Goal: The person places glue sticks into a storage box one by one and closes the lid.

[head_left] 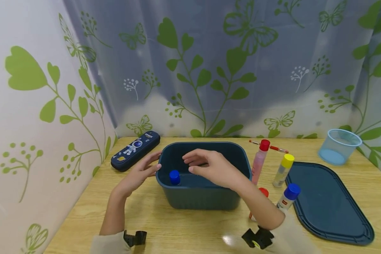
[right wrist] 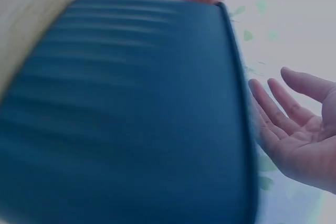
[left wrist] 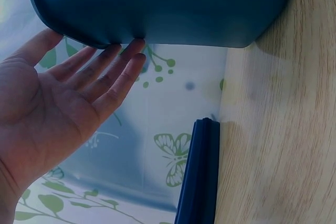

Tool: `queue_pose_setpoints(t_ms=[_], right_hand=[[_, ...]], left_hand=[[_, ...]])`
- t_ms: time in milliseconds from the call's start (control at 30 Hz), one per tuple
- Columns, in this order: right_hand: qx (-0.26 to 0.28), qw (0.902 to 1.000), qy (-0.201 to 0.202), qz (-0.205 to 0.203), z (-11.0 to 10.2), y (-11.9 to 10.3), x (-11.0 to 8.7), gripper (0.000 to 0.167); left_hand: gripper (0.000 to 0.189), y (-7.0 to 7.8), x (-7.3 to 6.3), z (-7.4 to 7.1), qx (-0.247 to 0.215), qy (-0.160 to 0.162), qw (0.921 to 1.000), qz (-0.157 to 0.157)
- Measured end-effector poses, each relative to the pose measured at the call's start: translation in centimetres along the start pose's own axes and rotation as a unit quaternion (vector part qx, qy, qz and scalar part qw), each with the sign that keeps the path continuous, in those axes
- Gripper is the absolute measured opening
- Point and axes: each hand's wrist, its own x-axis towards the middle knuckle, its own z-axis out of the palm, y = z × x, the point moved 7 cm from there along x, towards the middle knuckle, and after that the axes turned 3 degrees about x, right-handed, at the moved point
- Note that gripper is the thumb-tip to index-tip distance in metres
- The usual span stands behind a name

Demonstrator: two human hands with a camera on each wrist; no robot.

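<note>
A dark teal plastic bin [head_left: 203, 197] stands upright on the table, its hollow facing up. A blue-capped glue bottle [head_left: 174, 177] is inside it at the near left, with mostly its cap showing. My left hand [head_left: 143, 173] touches the bin's left side: the thumb is at the rim and the fairly straight fingers lie against the outer wall. Over the bin's mouth, my right hand [head_left: 214, 167] holds nothing, its fingers loosely bent and apart from the thumb. In the right wrist view, this hand [right wrist: 304, 124] appears beyond the bin's rim.
Right of the bin stand a red-capped pink bottle [head_left: 259, 162], a yellow-capped bottle [head_left: 284, 171], a blue-capped bottle [head_left: 289, 197] and another red-capped one [head_left: 263, 191], partly behind my forearm. A teal lid [head_left: 330, 204], mesh cup [head_left: 338, 148], red pen [head_left: 278, 149] and pencil case [head_left: 135, 151] lie around.
</note>
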Motion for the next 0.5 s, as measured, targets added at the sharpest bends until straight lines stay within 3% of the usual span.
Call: queue_pose_setpoints(t_ms=[233,500], right_hand=[[0.020,0.9972,0.072,-0.003,-4.4,-1.6,-5.2,0.027],[-0.044,0.9874,0.135,0.070,-7.4,0.0,-10.9,0.028]], left_hand=[[0.053,0.0,0.0,0.0,-0.002,-0.001,1.0000,0.002],[0.053,0.0,0.0,0.0,-0.003,-0.001,1.0000,0.004]])
